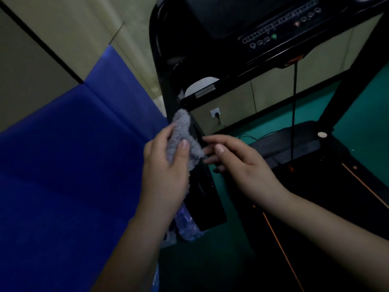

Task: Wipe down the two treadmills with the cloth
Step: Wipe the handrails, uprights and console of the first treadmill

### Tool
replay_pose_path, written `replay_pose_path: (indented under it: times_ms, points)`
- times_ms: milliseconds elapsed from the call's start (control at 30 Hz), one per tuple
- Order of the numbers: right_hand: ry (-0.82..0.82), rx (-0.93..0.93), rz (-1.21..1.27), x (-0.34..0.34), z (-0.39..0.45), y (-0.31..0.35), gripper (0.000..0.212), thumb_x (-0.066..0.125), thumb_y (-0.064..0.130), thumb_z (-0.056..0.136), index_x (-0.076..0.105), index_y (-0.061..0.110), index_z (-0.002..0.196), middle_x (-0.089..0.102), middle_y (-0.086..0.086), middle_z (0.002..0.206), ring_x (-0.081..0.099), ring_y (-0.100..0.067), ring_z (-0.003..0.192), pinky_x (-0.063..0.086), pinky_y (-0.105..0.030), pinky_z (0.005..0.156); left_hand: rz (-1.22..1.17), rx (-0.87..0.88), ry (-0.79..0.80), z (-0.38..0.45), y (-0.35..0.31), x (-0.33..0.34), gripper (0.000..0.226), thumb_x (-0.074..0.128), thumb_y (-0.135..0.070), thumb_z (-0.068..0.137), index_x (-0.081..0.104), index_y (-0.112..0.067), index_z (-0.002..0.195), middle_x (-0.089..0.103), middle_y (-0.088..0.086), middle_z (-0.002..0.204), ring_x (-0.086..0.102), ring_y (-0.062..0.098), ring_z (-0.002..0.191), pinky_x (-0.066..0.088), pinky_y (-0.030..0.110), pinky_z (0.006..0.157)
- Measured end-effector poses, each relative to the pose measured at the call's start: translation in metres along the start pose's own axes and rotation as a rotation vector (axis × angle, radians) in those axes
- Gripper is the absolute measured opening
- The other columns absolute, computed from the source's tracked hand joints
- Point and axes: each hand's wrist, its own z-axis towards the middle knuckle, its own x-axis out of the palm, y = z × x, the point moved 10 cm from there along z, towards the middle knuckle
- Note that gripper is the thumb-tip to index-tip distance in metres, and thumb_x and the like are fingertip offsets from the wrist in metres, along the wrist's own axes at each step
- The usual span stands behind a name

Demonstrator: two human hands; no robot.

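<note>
A fluffy grey cloth [181,131] is gripped in my left hand [166,167], thumb across its front, right against the left upright [170,81] of a black treadmill. My right hand [237,163] is beside it, fingers loosely bent and touching the cloth's lower right edge at the upright. The treadmill's console [277,28] with a green button is above, and its dark belt deck [328,186] with orange lines runs at the right. Only one treadmill is in view.
A blue padded mat [73,154] leans at the left, close to the upright. Crumpled clear plastic [187,224] lies at the upright's base. A black cord [293,114] hangs from the console. A wall socket [215,113] sits low on the beige wall; the floor is green.
</note>
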Motion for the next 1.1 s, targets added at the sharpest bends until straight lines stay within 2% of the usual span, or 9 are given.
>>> replay_pose_path:
  times_ms: [100,167,367,467,567,600,733,900,1100]
  points:
    - [-0.044,0.099,0.239,0.006,-0.002,0.000,0.037,0.032,0.032,0.103,0.056,0.020,0.128,0.068,0.005,0.112,0.064,0.000,0.102,0.049,-0.012,0.084,-0.058,0.117,0.299,0.007,-0.022,0.037,0.051,0.033,-0.057,0.094,0.035,-0.042,0.142,0.041,-0.015,0.143,0.043,-0.008,0.121,0.038,0.007,0.096]
    - [-0.081,0.194,0.582,0.008,-0.001,-0.013,0.047,0.027,0.042,0.102,0.053,0.015,0.131,0.067,-0.009,0.120,0.063,-0.014,0.111,0.051,-0.027,0.094,-0.008,0.168,0.431,0.003,-0.031,0.050,0.059,0.027,-0.065,0.091,0.031,-0.041,0.145,0.035,-0.020,0.148,0.032,-0.003,0.134,0.031,0.028,0.113]
    - [-0.175,0.240,0.992,-0.025,0.000,-0.027,0.063,0.022,0.052,0.099,0.045,0.006,0.137,0.056,-0.023,0.131,0.056,-0.035,0.121,0.046,-0.052,0.098,-0.022,0.051,0.104,0.021,0.000,0.003,0.031,0.041,-0.036,0.098,0.055,-0.036,0.126,0.051,-0.015,0.129,0.049,-0.003,0.113,0.042,0.027,0.099]
    - [-0.206,0.153,0.856,-0.055,-0.007,-0.019,0.058,0.021,0.049,0.100,0.050,0.011,0.134,0.063,-0.015,0.125,0.062,-0.027,0.113,0.051,-0.044,0.095,0.101,-0.061,0.082,0.022,0.032,0.009,0.042,0.047,-0.038,0.095,0.043,-0.033,0.137,0.039,-0.007,0.140,0.044,0.012,0.125,0.041,0.039,0.105]
    - [-0.166,0.184,0.197,-0.044,-0.021,-0.035,0.039,0.033,0.033,0.103,0.056,0.011,0.125,0.071,0.025,0.087,0.064,0.011,0.087,0.049,-0.009,0.084,0.177,-0.094,0.135,0.012,0.042,0.030,0.054,0.044,-0.043,0.095,0.031,-0.031,0.145,0.027,-0.005,0.150,0.032,0.015,0.136,0.030,0.028,0.107]
    - [-0.113,0.202,0.073,-0.027,-0.027,-0.045,0.027,0.045,0.030,0.099,0.061,0.018,0.117,0.070,0.026,0.084,0.062,0.014,0.089,0.045,-0.006,0.085,0.204,-0.089,0.138,0.008,0.042,0.035,0.054,0.043,-0.041,0.096,0.030,-0.029,0.146,0.025,-0.005,0.151,0.028,0.015,0.138,0.026,0.024,0.104]
    - [-0.031,0.046,0.002,0.017,-0.039,-0.065,0.025,0.059,0.029,0.083,0.066,0.034,0.107,0.053,0.002,0.120,0.048,0.005,0.116,0.033,-0.007,0.098,0.169,-0.178,0.097,0.004,0.051,0.037,0.049,0.040,-0.037,0.098,0.030,-0.034,0.146,0.026,-0.006,0.152,0.028,0.013,0.138,0.024,0.027,0.107]
    - [0.007,0.075,0.076,0.020,-0.028,-0.082,0.035,0.058,0.039,0.083,0.056,0.045,0.117,0.044,-0.007,0.110,0.047,0.002,0.103,0.034,-0.005,0.091,0.069,-0.301,0.043,-0.004,0.064,0.042,0.044,0.035,-0.045,0.097,0.028,-0.052,0.141,0.033,-0.014,0.151,0.033,0.012,0.136,0.030,0.048,0.111]
    - [-0.036,0.017,0.085,0.027,0.045,-0.091,0.031,0.050,0.018,0.096,0.058,0.020,0.125,0.048,-0.009,0.110,0.050,0.006,0.094,0.035,-0.003,0.090,0.087,-0.301,0.013,-0.005,0.059,0.042,0.046,0.032,-0.051,0.094,0.032,-0.052,0.139,0.045,-0.013,0.143,0.042,0.014,0.130,0.036,0.046,0.108]
